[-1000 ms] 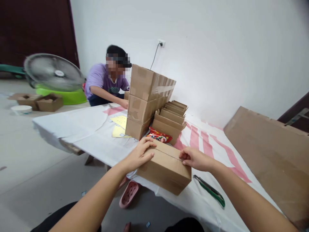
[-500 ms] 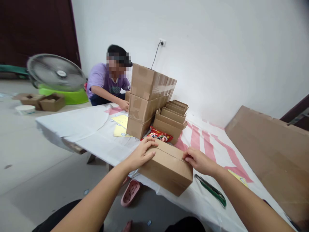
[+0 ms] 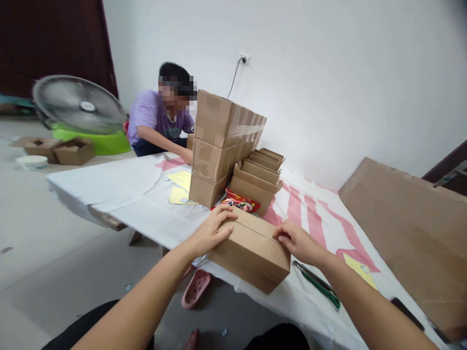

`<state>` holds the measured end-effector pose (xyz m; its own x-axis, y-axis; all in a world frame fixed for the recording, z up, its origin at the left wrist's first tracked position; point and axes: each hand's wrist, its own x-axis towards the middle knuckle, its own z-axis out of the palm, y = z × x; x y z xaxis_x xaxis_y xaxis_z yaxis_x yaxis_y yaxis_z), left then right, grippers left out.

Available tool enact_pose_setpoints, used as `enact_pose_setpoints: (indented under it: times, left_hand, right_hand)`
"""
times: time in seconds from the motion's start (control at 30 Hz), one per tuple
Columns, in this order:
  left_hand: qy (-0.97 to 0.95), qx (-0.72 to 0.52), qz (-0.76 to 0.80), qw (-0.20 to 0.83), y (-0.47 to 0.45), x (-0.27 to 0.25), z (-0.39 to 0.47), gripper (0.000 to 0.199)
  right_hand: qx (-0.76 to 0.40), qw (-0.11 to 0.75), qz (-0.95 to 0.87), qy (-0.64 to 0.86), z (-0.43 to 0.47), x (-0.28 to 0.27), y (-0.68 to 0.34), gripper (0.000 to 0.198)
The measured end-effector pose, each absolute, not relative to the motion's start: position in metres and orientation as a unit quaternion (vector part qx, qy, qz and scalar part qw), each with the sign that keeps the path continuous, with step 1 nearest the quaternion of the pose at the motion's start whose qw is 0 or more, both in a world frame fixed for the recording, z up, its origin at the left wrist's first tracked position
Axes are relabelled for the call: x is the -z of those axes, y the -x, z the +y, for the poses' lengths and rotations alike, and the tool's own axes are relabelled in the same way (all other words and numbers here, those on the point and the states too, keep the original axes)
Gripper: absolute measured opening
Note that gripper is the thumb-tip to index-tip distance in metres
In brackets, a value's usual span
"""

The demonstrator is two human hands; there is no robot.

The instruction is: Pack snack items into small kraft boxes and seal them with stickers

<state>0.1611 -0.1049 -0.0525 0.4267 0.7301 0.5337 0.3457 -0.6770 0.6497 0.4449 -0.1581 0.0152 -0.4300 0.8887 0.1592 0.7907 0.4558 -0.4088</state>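
A closed cardboard box (image 3: 251, 253) sits at the near edge of the table, a seam running along its top. My left hand (image 3: 215, 228) grips its left end, fingers over the top and thumb apart from them. At the right end of the seam, my right hand (image 3: 295, 238) has its fingers curled against the box; whether they pinch anything thin is hidden. A utility knife (image 3: 317, 284) with a green handle lies right of the box. Just behind the box is a red snack packet (image 3: 241, 201).
Taped boxes (image 3: 213, 160) stand stacked behind, beside a row of open boxes (image 3: 255, 187). A person (image 3: 156, 116) in purple sits across the table. A large cardboard sheet (image 3: 404, 233) leans at right. A fan (image 3: 82, 104) and a pink clog (image 3: 196, 289) are on the floor.
The view has shifted slightly, and a dark object at the lower right shows more. Both hands keep the same places on the box.
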Motion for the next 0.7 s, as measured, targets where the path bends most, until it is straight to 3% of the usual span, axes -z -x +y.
enact_pose_setpoints:
  times: [0.23, 0.47, 0.6, 0.7]
  left_hand:
    - [-0.815, -0.413, 0.331, 0.235, -0.16, 0.05, -0.106, 0.027]
    - [-0.821, -0.404, 0.33, 0.233, -0.16, 0.051, -0.106, 0.028]
    - [-0.821, -0.41, 0.324, 0.231, -0.16, 0.05, -0.108, 0.029]
    - [-0.792, -0.442, 0.344, 0.243, -0.159, 0.048, -0.11, 0.041]
  right_hand:
    - [-0.121, 0.187, -0.831, 0.509, -0.163, -0.017, -0.444, 0.021]
    - [-0.01, 0.195, -0.841, 0.505, -0.174, -0.008, -0.435, 0.016]
    - [-0.085, 0.287, -0.794, 0.528, -0.189, -0.012, -0.447, 0.015]
    - [-0.115, 0.322, -0.741, 0.578, -0.21, -0.014, -0.471, 0.02]
